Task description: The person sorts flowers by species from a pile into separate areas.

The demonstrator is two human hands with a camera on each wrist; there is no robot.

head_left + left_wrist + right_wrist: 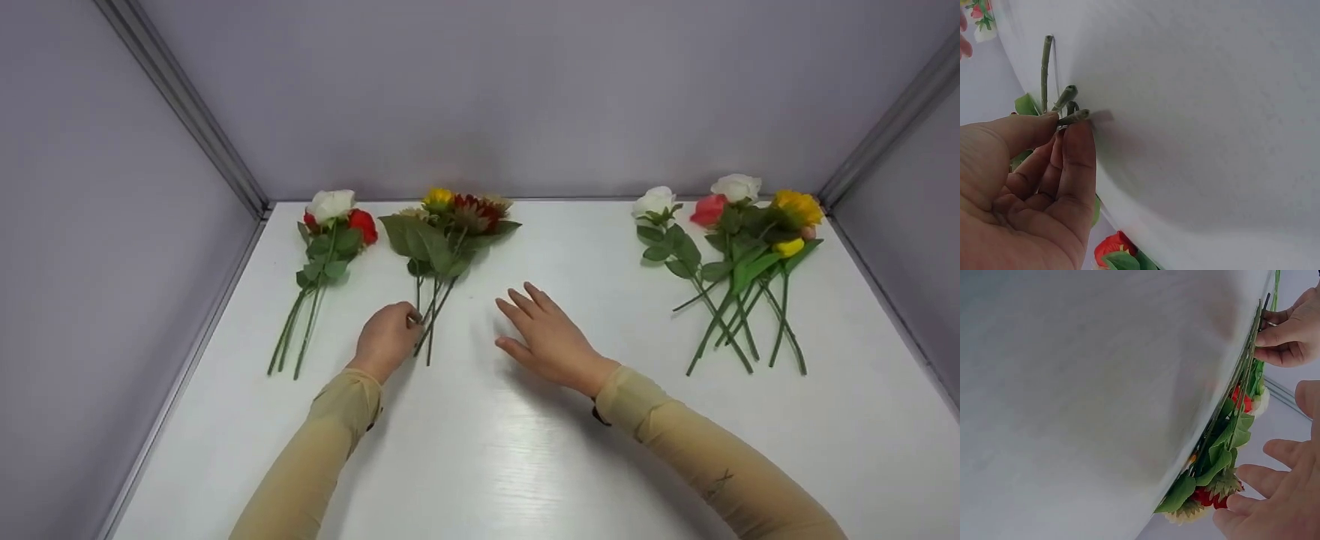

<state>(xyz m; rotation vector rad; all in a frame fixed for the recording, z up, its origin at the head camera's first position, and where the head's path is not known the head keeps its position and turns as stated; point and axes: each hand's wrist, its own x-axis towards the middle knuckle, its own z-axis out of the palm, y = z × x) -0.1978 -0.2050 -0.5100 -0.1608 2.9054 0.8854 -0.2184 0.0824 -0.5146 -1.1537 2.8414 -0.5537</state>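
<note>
A bunch of artificial flowers (pixel 431 244), dark red, yellow and beige with broad green leaves, lies at the middle left of the white table. Low on this bunch, my left hand (pixel 386 337) pinches a stem between thumb and fingers. The left wrist view shows the cut stem ends (pixel 1076 116) poking out at the fingertips, with one stem (pixel 1045 73) standing apart from the pinch. Just right of the bunch, my right hand (pixel 551 341) hovers above the table with spread fingers, holding nothing. In the right wrist view the bunch's leaves (pixel 1216 467) appear beyond its fingers.
To the left lies a bunch of white and red roses (pixel 326 240). Over on the right are a white rose (pixel 656 202) and a mixed bunch with a sunflower (pixel 796 208), their stems crossing. Grey walls enclose the white table (pixel 487 465) at the back and sides.
</note>
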